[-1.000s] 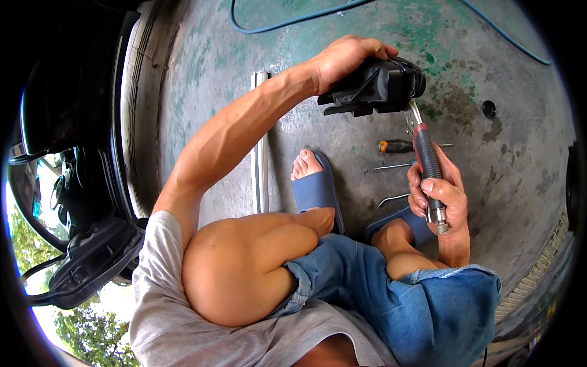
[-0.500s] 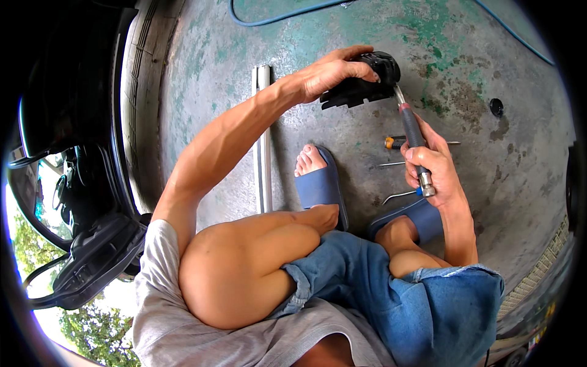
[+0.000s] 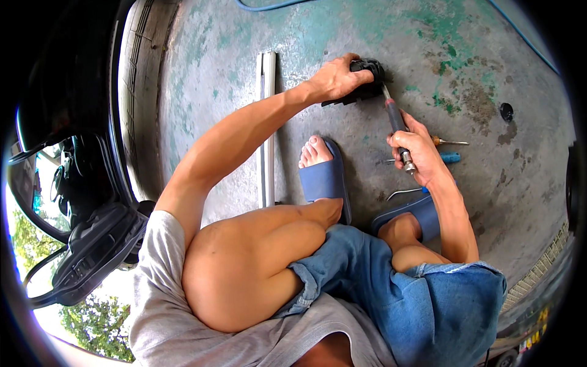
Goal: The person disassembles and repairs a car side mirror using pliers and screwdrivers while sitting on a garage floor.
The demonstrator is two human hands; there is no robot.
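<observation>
A dark, ribbed plastic part (image 3: pixel 369 92) is out ahead of me, over the concrete floor. My left hand (image 3: pixel 337 79) is closed around its left side, thumb on top, hiding much of it. My right hand (image 3: pixel 420 148) grips a screwdriver (image 3: pixel 395 116) with a grey handle, red collar and metal butt cap. Its metal shaft reaches the part's right edge; the tip is hidden there. Close by my right hand, an orange-handled screwdriver (image 3: pixel 449 142), a light-blue-handled tool (image 3: pixel 450 158) and a bent metal pick (image 3: pixel 402 192) lie on the floor, partly covered.
A pale metal rail (image 3: pixel 267 131) lies lengthwise left of my sandalled foot (image 3: pixel 318 168). A round black cap (image 3: pixel 506 112) is on the floor at right. Blue hoses (image 3: pixel 272 7) cross the far floor. A dark vehicle (image 3: pixel 67 92) with its mirror stands close on the left.
Both hands have shifted slightly left with the part and screwdriver. The part now looks smaller and seems lower, nearer the floor. The view itself has moved a little; both grips are kept.
</observation>
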